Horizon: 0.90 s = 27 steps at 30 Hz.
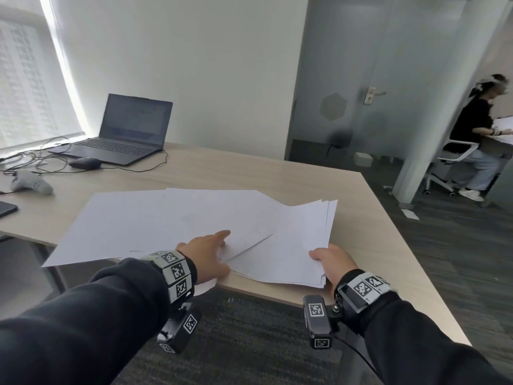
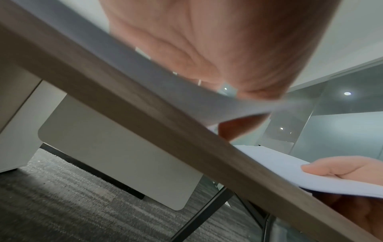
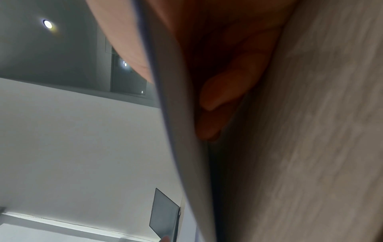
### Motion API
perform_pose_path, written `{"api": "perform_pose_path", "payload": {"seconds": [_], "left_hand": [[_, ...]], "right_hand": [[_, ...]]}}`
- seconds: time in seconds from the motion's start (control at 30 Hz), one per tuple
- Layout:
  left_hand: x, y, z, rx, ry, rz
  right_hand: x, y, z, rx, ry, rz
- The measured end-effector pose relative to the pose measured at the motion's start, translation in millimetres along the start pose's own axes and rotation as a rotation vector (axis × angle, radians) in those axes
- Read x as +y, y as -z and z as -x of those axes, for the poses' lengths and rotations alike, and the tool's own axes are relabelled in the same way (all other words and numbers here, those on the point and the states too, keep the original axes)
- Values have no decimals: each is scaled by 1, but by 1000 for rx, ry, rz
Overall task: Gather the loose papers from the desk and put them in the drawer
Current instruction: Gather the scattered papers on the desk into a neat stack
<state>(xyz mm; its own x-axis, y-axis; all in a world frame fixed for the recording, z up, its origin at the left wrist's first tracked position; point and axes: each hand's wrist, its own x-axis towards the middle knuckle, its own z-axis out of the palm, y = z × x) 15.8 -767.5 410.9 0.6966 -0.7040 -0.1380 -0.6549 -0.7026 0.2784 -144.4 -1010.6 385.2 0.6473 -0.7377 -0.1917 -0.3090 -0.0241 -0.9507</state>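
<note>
- Office desk (image 1: 361, 218) under us, wood top, with a laptop (image 1: 130, 129) off at ten o'clock.
- We have our right hand (image 1: 333, 262) clamped on a stack of papers (image 1: 299, 240) at five o'clock: thumb on top, fingers (image 3: 223, 91) tucked beneath.
- Our left hand (image 1: 208, 254) lies flat, fingers straight, pressing the spread sheets (image 1: 155, 218) at seven o'clock.
- Gathering is mid-way, we reckon; next, sweep those loose sheets rightward onto the stack and square them.
- No drawer shows in any view.
- How many sheets remain spread out, we cannot tell; they overlap.
</note>
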Motion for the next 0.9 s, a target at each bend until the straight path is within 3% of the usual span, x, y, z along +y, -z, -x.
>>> {"api": "perform_pose_path", "payload": {"seconds": [0.27,0.5,0.8,0.9], "left_hand": [[5,-2,-1,128,-5,42],[15,7,2,205,-22,269],[106,-21,11,193,-200,329],[122,-32,14,186,-240,328]], "right_hand": [[0,1,2,16,-5,-41],[-2,0,5,15,-14,-68],[-8,-4,11,53,-1,33],[-7,-4,14,0,15,32]]}}
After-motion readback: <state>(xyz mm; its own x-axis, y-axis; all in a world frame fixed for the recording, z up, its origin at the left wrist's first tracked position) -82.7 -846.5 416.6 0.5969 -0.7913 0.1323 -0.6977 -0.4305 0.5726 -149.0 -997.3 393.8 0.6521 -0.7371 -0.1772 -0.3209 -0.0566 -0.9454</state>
